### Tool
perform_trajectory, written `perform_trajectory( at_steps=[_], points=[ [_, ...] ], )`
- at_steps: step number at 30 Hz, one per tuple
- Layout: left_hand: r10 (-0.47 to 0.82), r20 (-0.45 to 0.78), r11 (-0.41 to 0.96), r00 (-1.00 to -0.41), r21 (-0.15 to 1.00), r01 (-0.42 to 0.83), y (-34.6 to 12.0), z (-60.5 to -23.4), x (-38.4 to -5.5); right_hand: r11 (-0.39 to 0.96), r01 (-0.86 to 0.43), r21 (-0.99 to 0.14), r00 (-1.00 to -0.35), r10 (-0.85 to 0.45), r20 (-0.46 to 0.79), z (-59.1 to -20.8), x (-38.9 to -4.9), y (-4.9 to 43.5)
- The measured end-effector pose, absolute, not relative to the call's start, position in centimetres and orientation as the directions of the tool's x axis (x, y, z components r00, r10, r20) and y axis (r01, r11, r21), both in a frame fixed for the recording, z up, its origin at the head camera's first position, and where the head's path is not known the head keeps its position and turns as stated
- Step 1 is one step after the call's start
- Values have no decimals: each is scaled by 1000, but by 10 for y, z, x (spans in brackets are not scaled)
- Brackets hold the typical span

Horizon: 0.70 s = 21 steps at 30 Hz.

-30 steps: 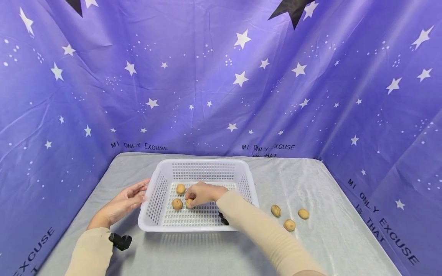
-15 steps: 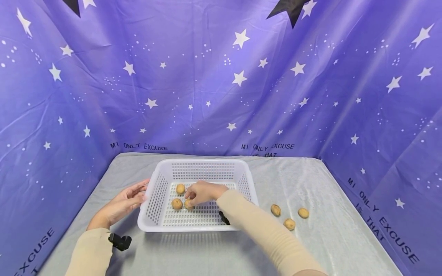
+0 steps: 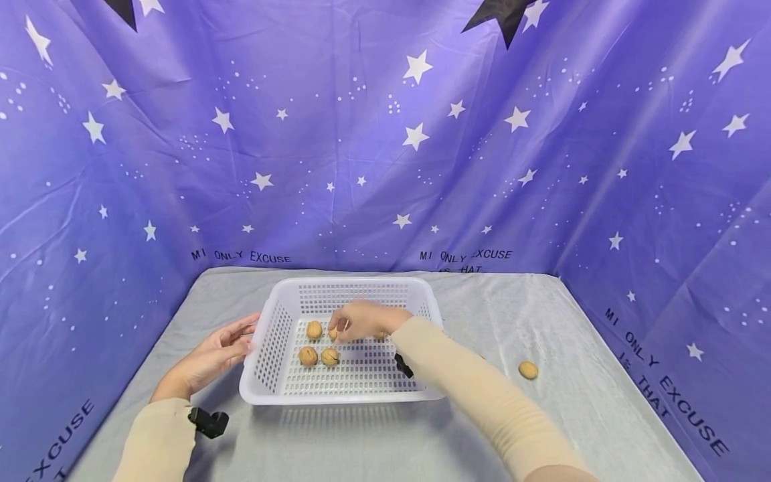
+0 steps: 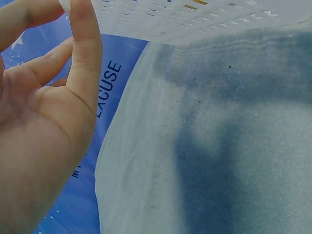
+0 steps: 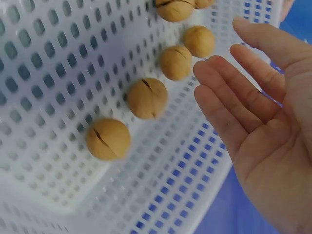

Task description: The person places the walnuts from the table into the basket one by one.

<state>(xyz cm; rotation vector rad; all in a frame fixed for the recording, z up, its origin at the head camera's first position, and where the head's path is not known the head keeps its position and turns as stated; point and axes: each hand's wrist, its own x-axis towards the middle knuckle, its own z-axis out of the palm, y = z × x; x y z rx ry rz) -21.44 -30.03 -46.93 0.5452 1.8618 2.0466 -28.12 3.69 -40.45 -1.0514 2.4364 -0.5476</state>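
Observation:
A white perforated plastic basket [image 3: 341,400] holds several walnuts, two of them a front-row walnut [image 3: 329,356] and a walnut by its left wall [image 3: 308,356]. My left hand [image 3: 213,355] pinches the basket's left rim between thumb and fingers. Inside the basket is my right hand [image 3: 364,320], over a walnut [image 3: 333,333] that it partly hides. In the right wrist view, the right hand's fingers [image 5: 222,117] are extended and apart from the walnuts, with a walnut [image 5: 176,62] close to the fingertips. Another walnut [image 3: 380,335] shows behind the right hand.
On the grey cloth-covered table [image 3: 337,448], one walnut [image 3: 528,370] lies right of the basket. My right sleeve [image 3: 476,388] covers part of the table there. Purple star-printed curtains [image 3: 361,134] surround the table at the back and sides.
My right hand has lifted off the front-row walnut and moved back and right. The right forearm now hides walnuts on the table that showed before. My left hand stays at the rim.

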Motion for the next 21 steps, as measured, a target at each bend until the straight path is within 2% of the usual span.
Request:
perform_trajectory(
  at_steps=[10,21],
  points=[
    [477,62,-93,-877,995,20,-301,-469,-215,615,-629,-475,-600,-773,-206,-382,-284,58],
    [472,55,-83,-880,996,18,-299,-465,-213,614,-619,-490,-624,-763,-168,-369,-280,99]
  ],
)
